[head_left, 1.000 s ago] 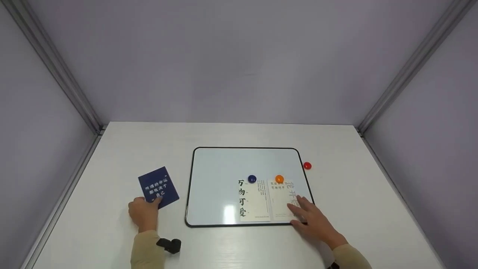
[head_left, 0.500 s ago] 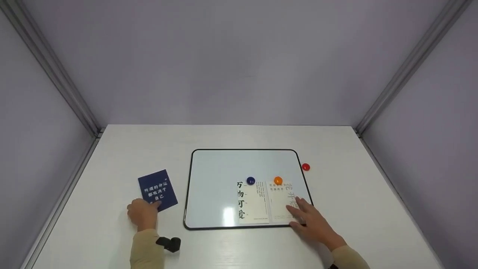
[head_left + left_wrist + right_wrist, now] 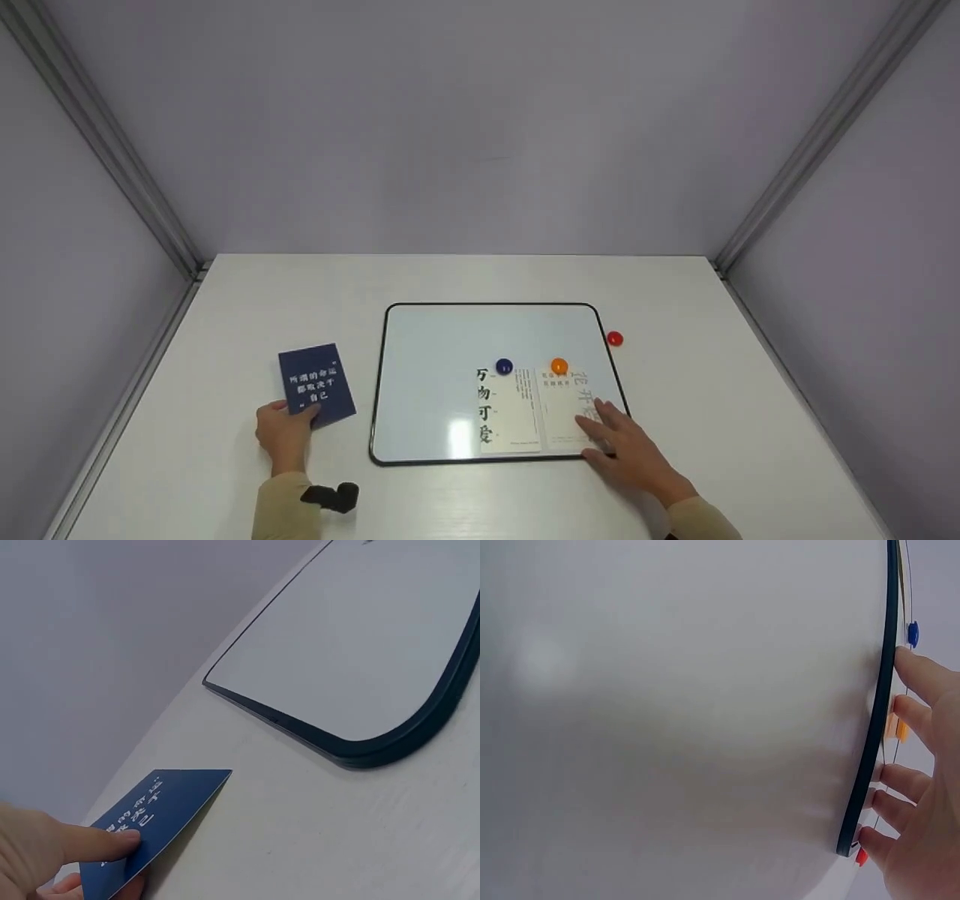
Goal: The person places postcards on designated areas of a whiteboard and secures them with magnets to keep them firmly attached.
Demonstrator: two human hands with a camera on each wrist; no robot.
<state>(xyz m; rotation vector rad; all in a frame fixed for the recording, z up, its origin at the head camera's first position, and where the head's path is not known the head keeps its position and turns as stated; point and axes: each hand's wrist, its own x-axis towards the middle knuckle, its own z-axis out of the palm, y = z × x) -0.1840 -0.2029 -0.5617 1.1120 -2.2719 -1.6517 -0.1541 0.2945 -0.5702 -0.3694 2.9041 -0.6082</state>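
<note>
A dark blue card (image 3: pixel 319 384) with white lettering is pinched by my left hand (image 3: pixel 285 435), thumb on its face and fingers beneath. In the left wrist view the blue card (image 3: pixel 161 814) tilts, its near edge off the table. My right hand (image 3: pixel 634 454) lies with spread fingers on the lower right of a pale card (image 3: pixel 564 420) on the whiteboard (image 3: pixel 431 360). Beside that card is another white card (image 3: pixel 514 420) with black characters. A dark blue magnet (image 3: pixel 504 367) sits at the top of the black-lettered card, an orange magnet (image 3: pixel 559 366) at the top of the pale one.
A red magnet (image 3: pixel 615 339) lies just outside the board's right edge. The black-framed board rests on a white table (image 3: pixel 420 499), between grey-lilac walls (image 3: pixel 480 127). A small black device (image 3: pixel 334 496) is strapped at the left sleeve.
My left hand has drawn its fingers under the blue card, which now tips up and has turned slightly straighter. The right hand stays in place on the pale card.
</note>
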